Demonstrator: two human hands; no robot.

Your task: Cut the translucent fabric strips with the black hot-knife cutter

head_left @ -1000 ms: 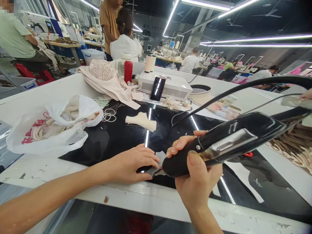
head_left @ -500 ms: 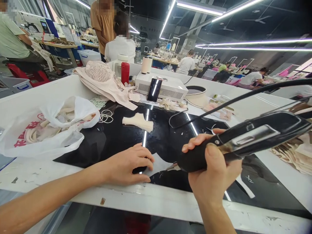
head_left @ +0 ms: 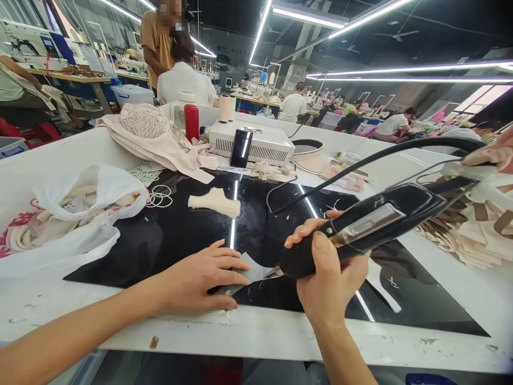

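My left hand [head_left: 202,275] lies over a thin translucent piece of material [head_left: 254,269], its fingers spread and its fingertips on the near-left part. In my right hand [head_left: 331,270] is a black corded hand tool [head_left: 380,219] with a silver metal plate along its body. Its metal tip [head_left: 275,271] points left and meets the right end of the translucent piece. Both hands are over a glossy black mat [head_left: 172,240]. A white strip-like scrap [head_left: 382,289] lies right of my right hand.
A folded cream cloth piece [head_left: 214,202] lies farther back. Left stands a white plastic bag [head_left: 92,187] of fabric. A white vented box [head_left: 256,141], dark phone [head_left: 241,148] and red bottle [head_left: 191,122] stand behind. Another person's hand [head_left: 495,152] is near the black cable [head_left: 360,166].
The view has shifted, so most things appear farther left. My left fingers have straightened and lie flatter. Another person's hand has appeared at the right beside the cable.
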